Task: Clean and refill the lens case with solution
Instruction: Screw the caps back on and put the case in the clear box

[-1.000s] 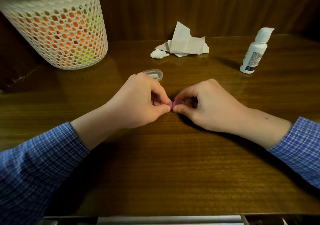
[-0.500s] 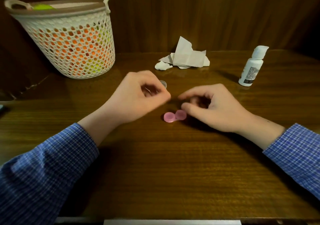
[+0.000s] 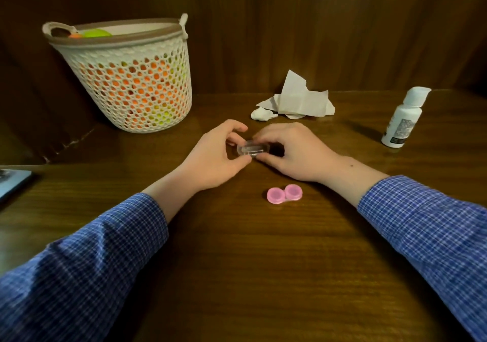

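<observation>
Wooden table [image 3: 237, 275], dark brown, seen from above and behind the hands. Left hand [image 3: 216, 157]: fingers curled, thumb and fingertips pinching the near and far edges of a small clear plastic box [image 3: 251, 148] at its left end. Right hand [image 3: 290, 154]: fingers curled over the same box from the right, gripping its other end; the box sits between the two hands, low over the tabletop, and whether it touches the wood cannot be told. Contents of the box: too small and blurred to tell. Lens case [image 3: 284, 194]: pink, two round joined wells with both caps on, lying flat on the table just nearer the person than the right hand, below its wrist and apart from both hands. Solution bottle [image 3: 403, 118]: white, with a white cap and a grey printed label, standing upright well to the right of the right hand. Crumpled tissue [image 3: 297, 101]: white, several torn pieces in a heap, just beyond the hands against the back panel. Basket [image 3: 131, 78]: white openwork with a brown rim and loop handles, orange and yellow-green items showing through the holes, standing beyond and to the left of the left hand. Sleeves [image 3: 79, 270]: blue checked, on both forearms.
</observation>
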A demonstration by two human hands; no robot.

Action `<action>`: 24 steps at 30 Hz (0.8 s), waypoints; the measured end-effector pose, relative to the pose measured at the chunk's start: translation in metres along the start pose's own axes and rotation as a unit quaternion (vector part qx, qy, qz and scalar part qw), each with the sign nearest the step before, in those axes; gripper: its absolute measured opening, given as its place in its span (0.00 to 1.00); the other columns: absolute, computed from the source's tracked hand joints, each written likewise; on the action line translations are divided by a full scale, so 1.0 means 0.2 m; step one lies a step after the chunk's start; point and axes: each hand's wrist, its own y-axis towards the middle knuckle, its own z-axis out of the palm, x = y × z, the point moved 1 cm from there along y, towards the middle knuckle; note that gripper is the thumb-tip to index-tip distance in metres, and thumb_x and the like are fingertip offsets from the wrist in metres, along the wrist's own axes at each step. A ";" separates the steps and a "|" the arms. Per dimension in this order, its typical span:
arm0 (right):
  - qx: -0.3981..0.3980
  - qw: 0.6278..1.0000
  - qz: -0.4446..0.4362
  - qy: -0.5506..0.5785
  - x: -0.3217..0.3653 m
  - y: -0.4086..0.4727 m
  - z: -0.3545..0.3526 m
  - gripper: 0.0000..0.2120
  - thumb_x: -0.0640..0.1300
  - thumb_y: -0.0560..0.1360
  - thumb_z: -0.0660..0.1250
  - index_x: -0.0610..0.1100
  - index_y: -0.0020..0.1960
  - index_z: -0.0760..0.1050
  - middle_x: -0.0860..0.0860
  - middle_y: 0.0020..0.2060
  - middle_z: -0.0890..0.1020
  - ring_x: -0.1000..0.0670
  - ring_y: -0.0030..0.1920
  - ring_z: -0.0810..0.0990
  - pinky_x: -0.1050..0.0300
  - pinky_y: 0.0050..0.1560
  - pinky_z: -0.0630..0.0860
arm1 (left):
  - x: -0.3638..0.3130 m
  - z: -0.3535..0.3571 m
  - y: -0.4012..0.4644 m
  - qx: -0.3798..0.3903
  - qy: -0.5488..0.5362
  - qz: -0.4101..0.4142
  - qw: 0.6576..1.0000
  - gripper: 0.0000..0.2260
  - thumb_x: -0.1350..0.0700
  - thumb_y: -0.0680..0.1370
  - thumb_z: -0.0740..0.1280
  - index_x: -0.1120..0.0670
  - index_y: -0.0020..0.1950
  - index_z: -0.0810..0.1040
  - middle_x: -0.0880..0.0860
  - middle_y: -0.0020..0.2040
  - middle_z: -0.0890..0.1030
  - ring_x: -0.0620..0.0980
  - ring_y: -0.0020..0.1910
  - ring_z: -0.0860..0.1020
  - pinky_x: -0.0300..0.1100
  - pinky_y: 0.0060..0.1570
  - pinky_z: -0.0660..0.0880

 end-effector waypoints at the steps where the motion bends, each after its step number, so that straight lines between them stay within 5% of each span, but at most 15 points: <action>1: -0.003 1.000 -0.009 -0.003 0.01 -0.01 0.00 0.13 0.49 0.78 0.72 0.49 0.61 0.84 0.53 0.54 0.86 0.55 0.52 0.82 0.50 0.56 0.81 | 0.00 0.00 0.00 -0.005 -0.009 0.003 1.000 0.27 0.52 0.76 0.76 0.47 0.73 0.70 0.42 0.56 0.83 0.42 0.62 0.79 0.45 0.67 0.74; 13: -0.020 0.999 -0.036 -0.003 0.08 -0.06 -0.04 0.12 0.49 0.77 0.71 0.46 0.56 0.87 0.51 0.46 0.89 0.53 0.44 0.85 0.51 0.45 0.84 | -0.02 -0.01 -0.02 0.011 -0.090 -0.034 0.995 0.25 0.50 0.72 0.79 0.45 0.66 0.73 0.39 0.46 0.87 0.34 0.52 0.82 0.34 0.55 0.70; 19: -0.041 0.998 -0.038 0.000 0.09 -0.06 -0.04 0.09 0.47 0.76 0.73 0.45 0.53 0.88 0.51 0.43 0.89 0.52 0.42 0.86 0.51 0.44 0.83 | -0.02 -0.03 -0.01 0.025 -0.110 -0.059 0.992 0.26 0.52 0.72 0.79 0.47 0.67 0.72 0.42 0.47 0.88 0.40 0.54 0.83 0.43 0.64 0.71; 24: -0.046 0.998 -0.045 0.009 0.09 -0.06 -0.03 0.10 0.47 0.77 0.72 0.45 0.54 0.88 0.50 0.44 0.89 0.52 0.42 0.86 0.51 0.44 0.83 | -0.02 -0.03 -0.01 0.042 -0.118 -0.053 0.991 0.27 0.53 0.73 0.79 0.47 0.67 0.71 0.43 0.48 0.88 0.38 0.53 0.83 0.36 0.59 0.69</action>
